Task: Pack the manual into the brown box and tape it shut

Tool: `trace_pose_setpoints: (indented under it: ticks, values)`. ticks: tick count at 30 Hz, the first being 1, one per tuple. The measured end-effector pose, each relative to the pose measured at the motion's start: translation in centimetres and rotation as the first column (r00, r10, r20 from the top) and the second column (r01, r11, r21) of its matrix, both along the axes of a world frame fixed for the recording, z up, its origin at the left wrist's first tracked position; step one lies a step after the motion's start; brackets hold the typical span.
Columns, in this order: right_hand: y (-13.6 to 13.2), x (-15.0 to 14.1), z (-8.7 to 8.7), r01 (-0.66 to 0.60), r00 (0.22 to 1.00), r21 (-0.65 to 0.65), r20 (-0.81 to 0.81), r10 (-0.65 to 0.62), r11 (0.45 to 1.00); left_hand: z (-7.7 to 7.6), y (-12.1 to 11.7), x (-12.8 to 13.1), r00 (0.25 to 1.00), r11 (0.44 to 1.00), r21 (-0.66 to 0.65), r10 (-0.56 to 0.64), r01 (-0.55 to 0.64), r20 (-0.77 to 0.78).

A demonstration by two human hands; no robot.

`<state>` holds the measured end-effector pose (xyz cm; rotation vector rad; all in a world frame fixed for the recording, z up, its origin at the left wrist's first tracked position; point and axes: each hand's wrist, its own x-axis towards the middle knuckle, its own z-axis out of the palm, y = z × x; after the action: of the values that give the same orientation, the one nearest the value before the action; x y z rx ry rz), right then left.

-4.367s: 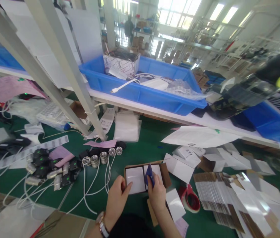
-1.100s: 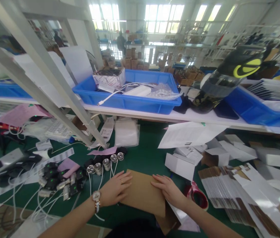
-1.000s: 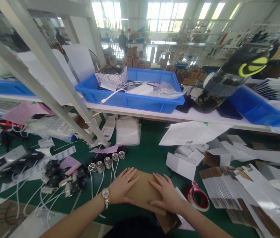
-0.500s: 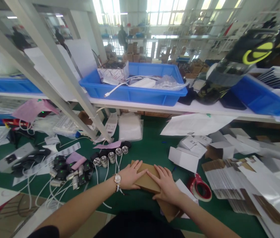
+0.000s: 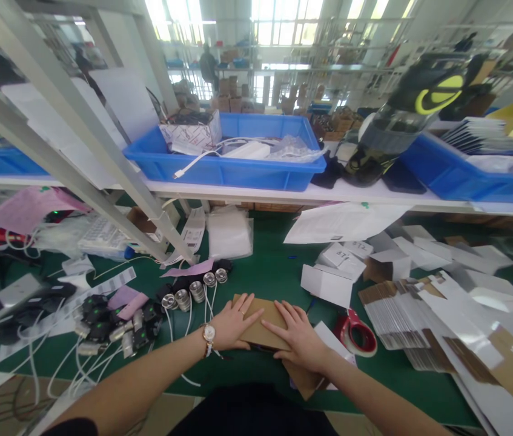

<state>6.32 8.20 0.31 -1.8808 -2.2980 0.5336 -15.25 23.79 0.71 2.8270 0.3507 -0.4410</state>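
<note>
Since the earliest frame, the top of the brown rectangular cardboard box point(image 5: 264, 327) has been folded over, mid-front on the green table point(image 5: 269, 257). It is covered by the flattened left hand point(image 5: 233, 325) and right hand point(image 5: 302, 340), fingers spread. Closing seems underway; even downward pressure is called for.
</note>
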Motion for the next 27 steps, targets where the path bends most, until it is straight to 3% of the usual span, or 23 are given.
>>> trace_pose_setpoints:
  ticks: [6, 13, 18, 27]
  values:
    - [-0.6, -0.5, -1.6, 0.019, 0.999, 0.037, 0.025, -0.020, 0.999, 0.1, -0.4, 0.0, 0.999, 1.000, 0.012, 0.014, -0.014, -0.033]
    - [-0.8, -1.5, -1.9, 0.054, 0.997, 0.037, 0.061, -0.056, 0.998, 0.3, -1.3, 0.1, 0.998, 0.998, -0.005, 0.062, -0.062, -0.024]
    - [-0.7, -2.2, -2.0, 0.110, 0.992, 0.069, 0.055, -0.114, 0.992, 0.5, -2.2, 0.9, 0.982, 0.982, 0.005, 0.189, -0.189, -0.013]
    - [-0.9, -2.3, -3.1, 0.066, 0.994, 0.126, 0.073, -0.076, 0.990, 0.6, -3.1, 1.4, 0.972, 0.972, 0.003, 0.235, -0.235, -0.019]
